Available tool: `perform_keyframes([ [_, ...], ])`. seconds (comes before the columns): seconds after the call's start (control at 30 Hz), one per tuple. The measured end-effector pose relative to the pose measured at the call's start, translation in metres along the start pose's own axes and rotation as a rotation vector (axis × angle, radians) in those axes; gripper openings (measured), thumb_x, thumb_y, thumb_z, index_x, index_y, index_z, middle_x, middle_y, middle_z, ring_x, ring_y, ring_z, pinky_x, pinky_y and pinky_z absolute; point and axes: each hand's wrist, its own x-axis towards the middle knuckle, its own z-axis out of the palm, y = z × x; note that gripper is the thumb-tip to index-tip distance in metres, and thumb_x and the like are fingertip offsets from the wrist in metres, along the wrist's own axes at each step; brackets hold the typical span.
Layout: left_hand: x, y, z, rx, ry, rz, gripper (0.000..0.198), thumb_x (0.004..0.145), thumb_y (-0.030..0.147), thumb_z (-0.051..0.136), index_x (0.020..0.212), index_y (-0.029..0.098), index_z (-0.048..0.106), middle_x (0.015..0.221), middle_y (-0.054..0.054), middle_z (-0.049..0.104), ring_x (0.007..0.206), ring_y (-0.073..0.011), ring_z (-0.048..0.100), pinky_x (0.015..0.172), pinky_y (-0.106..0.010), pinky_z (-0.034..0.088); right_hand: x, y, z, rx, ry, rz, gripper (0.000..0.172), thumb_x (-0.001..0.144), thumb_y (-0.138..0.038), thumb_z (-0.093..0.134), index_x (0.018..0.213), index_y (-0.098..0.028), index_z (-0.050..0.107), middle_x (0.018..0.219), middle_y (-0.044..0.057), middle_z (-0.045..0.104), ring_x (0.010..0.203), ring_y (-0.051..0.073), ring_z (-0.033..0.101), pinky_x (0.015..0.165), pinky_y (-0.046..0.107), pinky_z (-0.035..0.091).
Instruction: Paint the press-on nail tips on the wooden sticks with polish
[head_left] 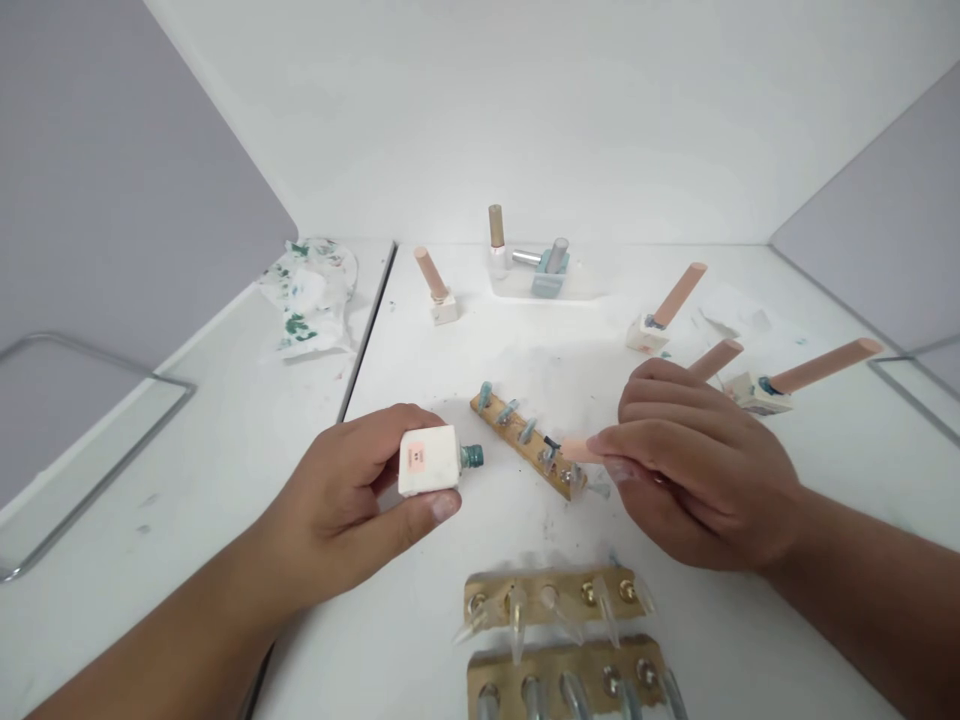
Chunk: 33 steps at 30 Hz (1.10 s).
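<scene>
My left hand [352, 500] is closed round a small white nail-polish bottle [429, 461] lying on its side, its teal open neck pointing right. My right hand [697, 465] pinches the peach-coloured brush cap [581, 450], with the brush tip at a nail tip on a slanted wooden holder [525, 437]. That holder carries several teal-painted nail tips and lies on the white table [480, 330] between my hands.
Two more wooden holders [555, 595] with clear nail tips sit at the near edge. Several white bottles with peach caps [667, 310] stand or lean at the back and right. A paint-stained crumpled tissue [311, 295] lies back left. Wire frames [90, 440] flank both sides.
</scene>
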Motion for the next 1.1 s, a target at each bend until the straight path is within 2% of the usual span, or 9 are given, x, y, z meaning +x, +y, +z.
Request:
perform_keyframes([
  [0.53, 0.0, 0.001, 0.001, -0.012, 0.01, -0.026, 0.016, 0.089, 0.033, 0.061, 0.094, 0.019, 0.062, 0.08, 0.0, 0.063, 0.065, -0.011, 0.054, 0.055, -0.025, 0.039, 0.002, -0.004, -0.001, 0.222, -0.111, -0.063, 0.025, 0.077, -0.001, 0.047, 0.093, -0.016, 0.057, 0.055, -0.003, 0.049, 0.051, 0.012, 0.038, 0.053, 0.032, 0.033],
  [0.73, -0.001, 0.001, 0.002, -0.021, 0.016, -0.023, 0.016, 0.089, 0.034, 0.061, 0.096, 0.019, 0.062, 0.08, 0.0, 0.063, 0.066, -0.0112, 0.054, 0.055, -0.025, 0.039, 0.004, -0.003, -0.006, 0.228, -0.096, -0.049, 0.026, 0.075, 0.001, 0.048, 0.093, -0.016, 0.058, 0.056, -0.002, 0.048, 0.052, 0.012, 0.04, 0.052, 0.032, 0.034],
  [0.87, -0.002, -0.002, 0.001, -0.041, 0.008, -0.021, 0.015, 0.089, 0.033, 0.062, 0.097, 0.02, 0.062, 0.08, 0.0, 0.061, 0.065, -0.0109, 0.053, 0.055, -0.025, 0.038, -0.003, 0.0, -0.002, 0.335, 0.023, 0.049, 0.03, 0.077, 0.003, 0.049, 0.098, -0.016, 0.06, 0.06, -0.002, 0.048, 0.054, 0.011, 0.041, 0.052, 0.031, 0.035],
  [0.97, -0.001, -0.004, 0.001, -0.098, -0.022, -0.023, 0.016, 0.089, 0.033, 0.063, 0.096, 0.02, 0.061, 0.076, 0.001, 0.057, 0.064, -0.0106, 0.049, 0.054, -0.023, 0.037, -0.013, 0.001, 0.007, 0.509, 0.17, 0.222, 0.035, 0.082, 0.002, 0.05, 0.107, -0.018, 0.063, 0.064, -0.002, 0.049, 0.059, 0.012, 0.046, 0.054, 0.031, 0.038],
  [1.03, 0.0, -0.004, 0.002, -0.186, -0.026, -0.039, 0.018, 0.089, 0.035, 0.063, 0.095, 0.019, 0.061, 0.075, 0.001, 0.055, 0.064, -0.0104, 0.047, 0.054, -0.022, 0.037, -0.019, 0.0, 0.013, 0.598, 0.178, 0.339, 0.036, 0.088, -0.002, 0.05, 0.113, -0.022, 0.064, 0.068, -0.001, 0.052, 0.064, 0.013, 0.051, 0.056, 0.031, 0.039],
  [1.1, 0.0, -0.004, 0.005, -0.292, -0.023, -0.06, 0.021, 0.089, 0.038, 0.064, 0.096, 0.019, 0.061, 0.075, 0.0, 0.053, 0.063, -0.0099, 0.046, 0.053, -0.021, 0.038, -0.022, -0.001, 0.018, 0.625, 0.172, 0.361, 0.038, 0.09, -0.005, 0.049, 0.118, -0.026, 0.064, 0.071, -0.001, 0.056, 0.066, 0.014, 0.052, 0.057, 0.031, 0.041],
])
